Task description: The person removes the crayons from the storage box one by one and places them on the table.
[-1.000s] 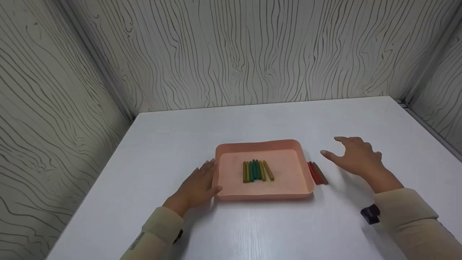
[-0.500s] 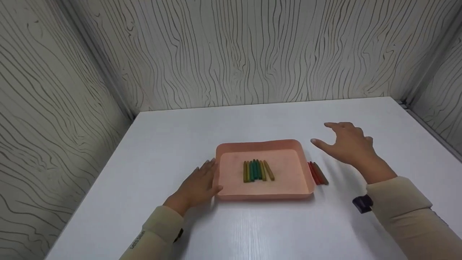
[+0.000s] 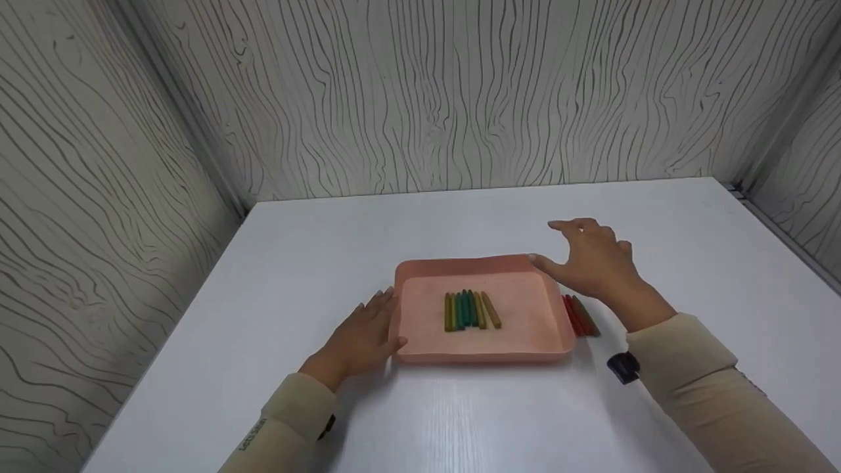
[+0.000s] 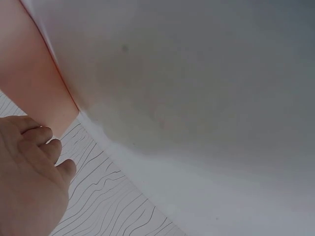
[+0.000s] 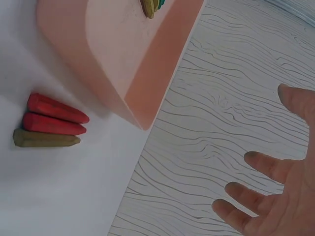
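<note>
A shallow pink tray [image 3: 525,315] stands on the white table, with several yellowish, green and brownish crayons [image 3: 468,310] side by side in it. My left hand [image 3: 360,338] rests at the tray's left wall, fingers straight and thumb over the near left rim. Over the tray's far right corner hovers my right hand [image 3: 594,261], thumb and fingers spread with nothing between them. Just outside the tray's right wall lie two red crayons [image 5: 56,115] and one olive-brown crayon [image 5: 47,138], partly covered by the right wrist in the head view.
The white table [image 3: 433,414] reaches back to a wood-grain patterned wall [image 3: 420,98]. Another patterned panel [image 3: 79,230] rises on the left. A dark wrist device [image 3: 624,368] sits under the right sleeve.
My right hand has moved left and away from me, from beside the loose crayons to over the tray's far right corner. The left hand, tray and crayons keep their places.
</note>
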Demonstrator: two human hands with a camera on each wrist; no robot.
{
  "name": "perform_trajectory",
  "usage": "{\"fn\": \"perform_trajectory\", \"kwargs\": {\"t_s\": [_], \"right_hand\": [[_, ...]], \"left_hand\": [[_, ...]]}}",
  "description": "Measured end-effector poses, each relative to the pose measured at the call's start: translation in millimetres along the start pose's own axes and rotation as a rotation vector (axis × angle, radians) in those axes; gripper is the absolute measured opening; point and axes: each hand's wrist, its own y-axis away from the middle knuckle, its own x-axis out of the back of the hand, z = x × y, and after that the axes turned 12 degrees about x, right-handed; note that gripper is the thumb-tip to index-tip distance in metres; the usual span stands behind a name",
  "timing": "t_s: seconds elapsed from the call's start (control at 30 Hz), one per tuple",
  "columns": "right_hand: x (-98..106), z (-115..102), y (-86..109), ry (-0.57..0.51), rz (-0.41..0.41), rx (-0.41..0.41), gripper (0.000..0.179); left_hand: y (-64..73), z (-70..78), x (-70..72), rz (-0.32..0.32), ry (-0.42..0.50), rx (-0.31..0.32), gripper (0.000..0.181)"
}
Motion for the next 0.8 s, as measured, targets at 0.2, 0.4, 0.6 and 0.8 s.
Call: {"fn": "perform_trajectory", "kwargs": {"t_s": [0.2,0.4,0.6,0.8], "right_hand": [[-11,-14,-5.0,-0.024,-0.026,0.017,0.077],[-24,-22,-9.4,-0.007,-0.063,0.041,0.079],[-38,-25,-10.3,-0.01,-0.056,0.071,0.075],[-52,-26,-10.3,-0.032,-0.064,0.069,0.074]], "left_hand": [[-1.2,-0.6,-0.8,0.004,-0.013,0.002,0.074],[-1.5,-1.1,-1.6,-0.002,-0.022,0.006,0.074],[-2.0,-0.1,-1.1,0.005,-0.026,-0.002,0.075],[-1.6,-0.3,-1.6,0.012,-0.033,-0.003,0.074]]}}
